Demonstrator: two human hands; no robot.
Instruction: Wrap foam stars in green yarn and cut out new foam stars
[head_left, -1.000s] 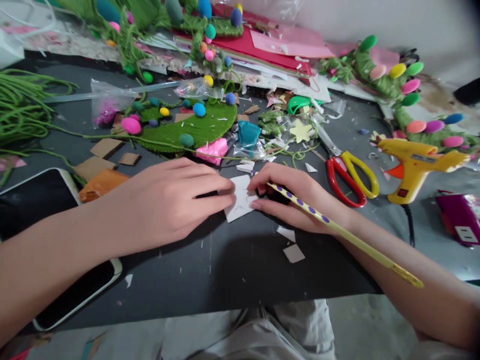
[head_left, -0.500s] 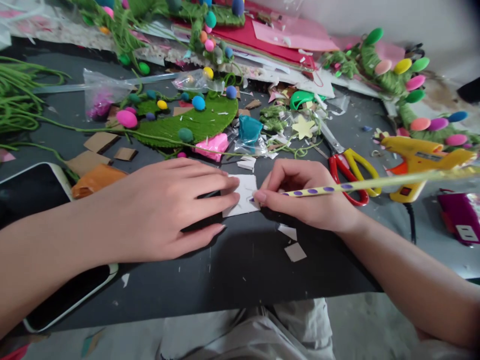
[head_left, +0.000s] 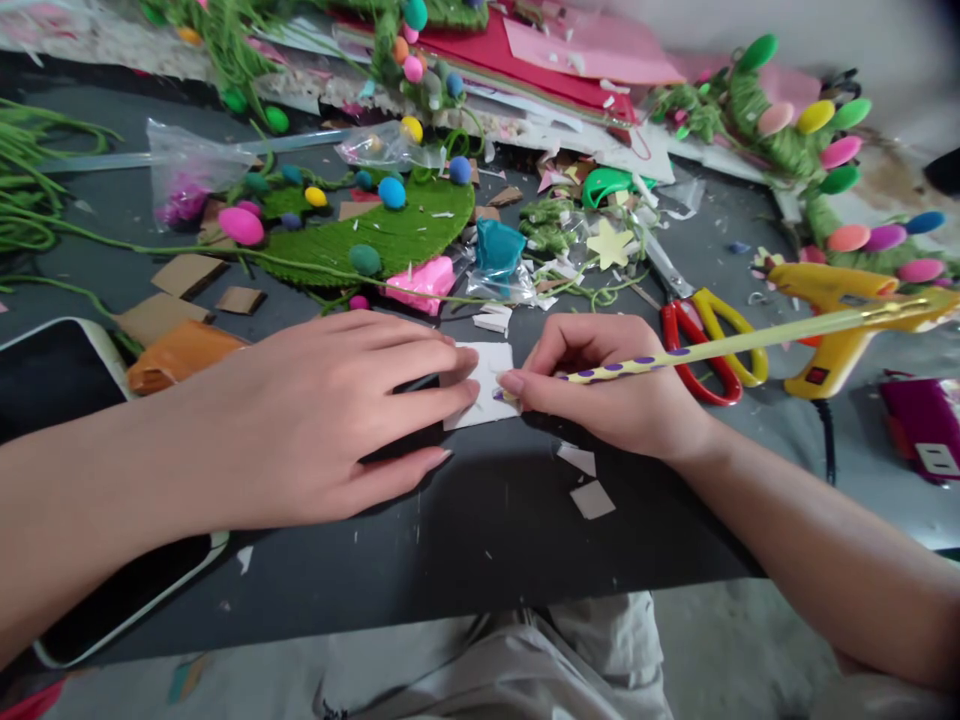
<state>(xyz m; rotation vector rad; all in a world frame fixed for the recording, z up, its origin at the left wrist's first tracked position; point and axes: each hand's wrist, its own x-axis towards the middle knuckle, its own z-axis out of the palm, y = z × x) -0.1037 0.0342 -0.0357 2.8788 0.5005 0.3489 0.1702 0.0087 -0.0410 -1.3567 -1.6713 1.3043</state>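
A small white square of card (head_left: 489, 412) lies flat on the dark table in front of me. My left hand (head_left: 337, 415) rests with fingers stretched out, its fingertips pressing on the card's left side. My right hand (head_left: 607, 390) pinches a pale yellow pen with purple dots (head_left: 697, 352), its tip on the card's right part. Faint marks show on the card. Two white paper scraps, one of them square (head_left: 592, 499), lie just below my right hand. A phone (head_left: 112, 610) is partly hidden under my left forearm.
Red-and-yellow-handled scissors (head_left: 701, 340) and a yellow glue gun (head_left: 832, 320) lie to the right, near a purple box (head_left: 921, 425). Behind are a green yarn-covered crescent (head_left: 405, 235), a teal clay packet (head_left: 499, 250), an orange packet (head_left: 184, 355) and brown cardboard pieces (head_left: 187, 274).
The pen has tilted slightly, and its tip has moved a little left and down on the card. My left hand stays on the card. The view has shifted slightly.
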